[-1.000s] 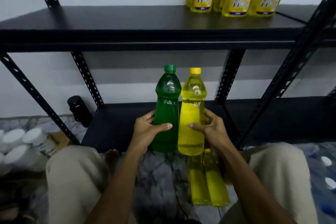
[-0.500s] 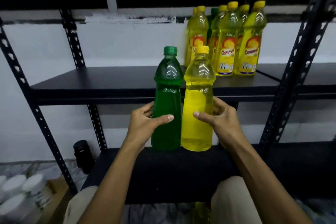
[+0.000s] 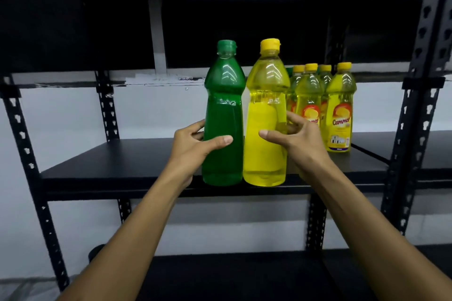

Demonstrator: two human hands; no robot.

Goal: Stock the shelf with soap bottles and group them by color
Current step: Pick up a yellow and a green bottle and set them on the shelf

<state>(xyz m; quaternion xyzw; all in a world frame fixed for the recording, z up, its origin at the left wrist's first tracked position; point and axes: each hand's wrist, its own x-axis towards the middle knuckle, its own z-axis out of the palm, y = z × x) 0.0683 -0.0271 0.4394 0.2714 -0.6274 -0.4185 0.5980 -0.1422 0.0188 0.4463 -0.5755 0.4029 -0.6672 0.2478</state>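
My left hand (image 3: 195, 145) grips a green soap bottle (image 3: 223, 105) with a green cap. Pressed against its right side is a yellow soap bottle (image 3: 265, 105) with a yellow cap, gripped by my right hand (image 3: 297, 140). Both bottles stand upright, their bases at the front edge of the black middle shelf (image 3: 122, 164); I cannot tell whether they rest on it. Behind my right hand, several labelled yellow bottles (image 3: 338, 110) stand grouped on the same shelf, with a green cap peeking out behind them.
The black metal rack has perforated uprights at the left (image 3: 22, 144) and right (image 3: 420, 105). A lower shelf (image 3: 232, 273) lies below my forearms. A white wall (image 3: 61, 115) is behind the rack.
Both hands lifted the two bottles from near the lower shelf up to the middle shelf's front edge. The view tilted upward, and the grouped yellow bottles now sit just right of the held pair.
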